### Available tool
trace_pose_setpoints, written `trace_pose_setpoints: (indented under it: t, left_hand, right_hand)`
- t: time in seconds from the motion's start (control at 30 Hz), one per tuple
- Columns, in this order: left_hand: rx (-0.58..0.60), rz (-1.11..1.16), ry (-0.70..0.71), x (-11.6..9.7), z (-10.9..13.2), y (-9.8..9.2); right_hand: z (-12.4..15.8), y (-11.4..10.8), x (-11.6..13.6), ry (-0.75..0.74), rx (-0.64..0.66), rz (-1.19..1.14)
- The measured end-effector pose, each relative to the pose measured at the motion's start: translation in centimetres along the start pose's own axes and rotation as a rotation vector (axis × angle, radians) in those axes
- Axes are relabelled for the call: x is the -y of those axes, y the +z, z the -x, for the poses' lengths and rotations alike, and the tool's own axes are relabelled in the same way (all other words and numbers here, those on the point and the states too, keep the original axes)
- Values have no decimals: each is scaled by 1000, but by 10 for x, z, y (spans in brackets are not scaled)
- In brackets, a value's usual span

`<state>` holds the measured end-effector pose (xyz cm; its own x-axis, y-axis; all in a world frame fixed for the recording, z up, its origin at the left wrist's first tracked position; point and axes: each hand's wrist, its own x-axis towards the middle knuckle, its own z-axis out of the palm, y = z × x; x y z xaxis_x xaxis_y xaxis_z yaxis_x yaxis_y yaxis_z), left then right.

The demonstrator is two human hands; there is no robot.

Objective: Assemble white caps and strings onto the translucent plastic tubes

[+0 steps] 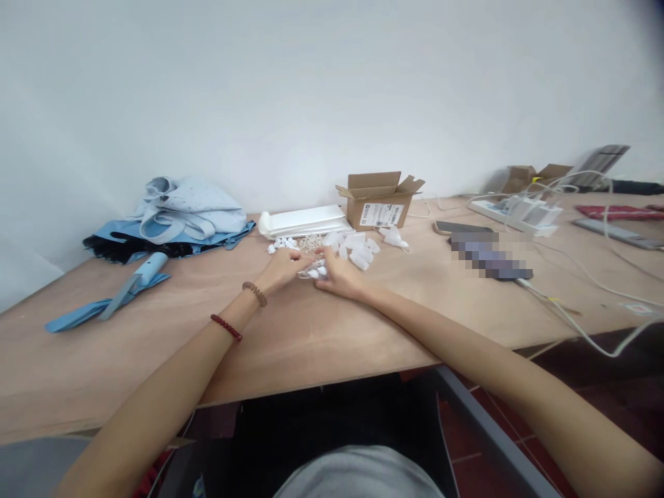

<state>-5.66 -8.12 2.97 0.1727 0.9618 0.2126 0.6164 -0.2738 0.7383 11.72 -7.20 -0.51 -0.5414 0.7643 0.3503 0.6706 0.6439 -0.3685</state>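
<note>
At far left on the bench, a blue umbrella lies with its pale handle pointing toward the near side; a light patterned cloth bag rests on top. Next, small white parts lie loose in front of a flat white stack. The left hand has its fingers drawn nearly together at a small clear-and-white piece; whether it grips cannot be told. The piece sits between both hands, just above the bench. The right hand is half curled, thumb and fingers closed about it (fine detail is too small to read). Beyond that hand lie translucent plastic pieces, near an open cardboard box, labelled in front. Farther right: a dark phone and a white power strip.
</note>
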Motion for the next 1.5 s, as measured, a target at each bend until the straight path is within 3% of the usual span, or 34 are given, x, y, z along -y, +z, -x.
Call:
trace_pose_setpoints:
  t: [0.17,0.27,0.37,0.47,0.53,0.6,0.77,0.87,1.07,1.33,1.5]
  left_hand:
    - [-210,110,-152,2,-4,4]
    - [-316,442,-249,2,-5,-7]
    - [-227,884,-329,2,-6,-22]
    - [-85,1076,-363,-2,-5,-32]
    - [-57,980,-298,-6,-2,-32]
    - [-43,691,-162,-10,2,-28]
    - [-86,-139,374,-11,9,-11]
    - [-68,-375,495,-3,9,-2]
    - [9,-359,443,6,7,5]
    - [49,-253,319,-8,11,2]
    - [83,25,117,-7,14,9]
  right_hand:
    - [-1,0,-1,32,-6,36]
    - [-2,2,-5,41,-44,45]
    - [-3,4,-8,51,-66,43]
    - [-3,5,-10,63,-72,40]
    - [-3,5,-11,75,-76,41]
    - [-4,5,-12,88,-82,47]
    - [-4,5,-14,95,-93,48]
    - [-4,5,-13,105,-101,50]
    - [-4,3,-16,76,-100,21]
    - [-11,0,-27,-12,-101,-34]
    - [-11,-1,-30,-33,-92,-51]
